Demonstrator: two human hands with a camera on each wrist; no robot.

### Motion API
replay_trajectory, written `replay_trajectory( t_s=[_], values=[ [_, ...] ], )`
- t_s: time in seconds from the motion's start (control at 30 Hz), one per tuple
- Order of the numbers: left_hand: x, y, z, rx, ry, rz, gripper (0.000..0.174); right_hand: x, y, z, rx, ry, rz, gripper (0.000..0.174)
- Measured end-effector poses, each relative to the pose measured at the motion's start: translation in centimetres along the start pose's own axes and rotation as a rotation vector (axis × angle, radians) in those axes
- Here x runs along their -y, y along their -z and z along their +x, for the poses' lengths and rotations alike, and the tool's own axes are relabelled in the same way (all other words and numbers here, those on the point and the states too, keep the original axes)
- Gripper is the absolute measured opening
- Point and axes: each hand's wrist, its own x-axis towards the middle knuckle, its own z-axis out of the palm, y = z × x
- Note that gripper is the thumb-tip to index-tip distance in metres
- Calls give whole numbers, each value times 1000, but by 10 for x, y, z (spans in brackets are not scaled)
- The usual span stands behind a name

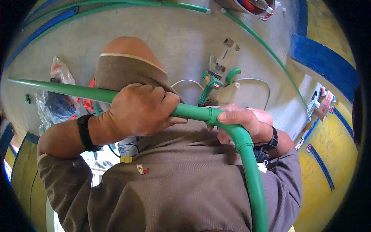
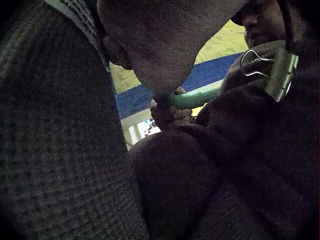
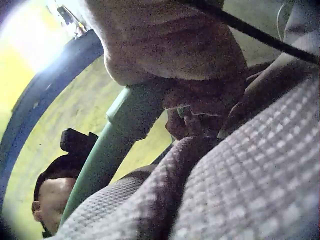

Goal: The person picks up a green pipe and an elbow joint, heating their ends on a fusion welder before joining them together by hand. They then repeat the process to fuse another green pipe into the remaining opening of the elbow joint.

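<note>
A long green plastic pipe point(image 1: 69, 88) runs across the person's front in the head view. The left hand point(image 1: 143, 108) grips it, fingers wrapped over the top. At its right end sits a green elbow fitting point(image 1: 240, 137) with a collar at each end. The right hand point(image 1: 241, 120) holds this fitting, its thumb lying along the top and the fingers underneath. From the fitting's lower collar a second green pipe point(image 1: 255, 189) comes down toward the camera. The right wrist view shows the fitting point(image 3: 135, 112) under the right hand point(image 3: 170, 50). The left wrist view is dark.
On the floor ahead lies a green hand-held heating tool point(image 1: 211, 82) with a lit display, beside a loose green elbow point(image 1: 233, 74) and a white cable point(image 1: 259, 80). Plastic bags point(image 1: 58, 102) lie at left. Another green pipe point(image 1: 266, 46) and a bucket point(image 1: 266, 14) are at upper right.
</note>
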Motion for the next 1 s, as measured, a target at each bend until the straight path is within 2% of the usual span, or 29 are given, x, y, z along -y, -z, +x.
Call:
replay_trajectory(
  t_s=[0.13,0.4,0.67,0.73,0.8,0.83,0.9,0.93,0.97,1.0],
  values=[
    [1,-1,-2,4,0,11,42,-2,2,3,37,-13,75,43],
    [1,1,-3,13,3,37,43,4,3,7,78,-15,-26,46],
    [-4,0,1,54,19,17,42,-4,0,7,32,3,53,47],
    [-10,0,6,174,65,22,42,2,-4,1,-13,32,56,48],
    [-15,-1,11,199,77,-51,40,9,-6,-12,-41,-25,45,48],
    [-18,-1,16,236,88,-137,38,2,1,-14,-52,-7,15,48],
    [-27,-3,26,231,95,-186,33,-24,26,-14,13,-127,130,48],
    [-31,-6,31,277,106,-244,31,-26,22,-20,-65,-122,114,48],
    [-33,-8,37,324,114,-295,29,-46,36,-14,-50,-136,309,48],
    [-35,-10,42,386,119,-319,32,-51,35,-18,-99,-101,286,48]
  ],
)
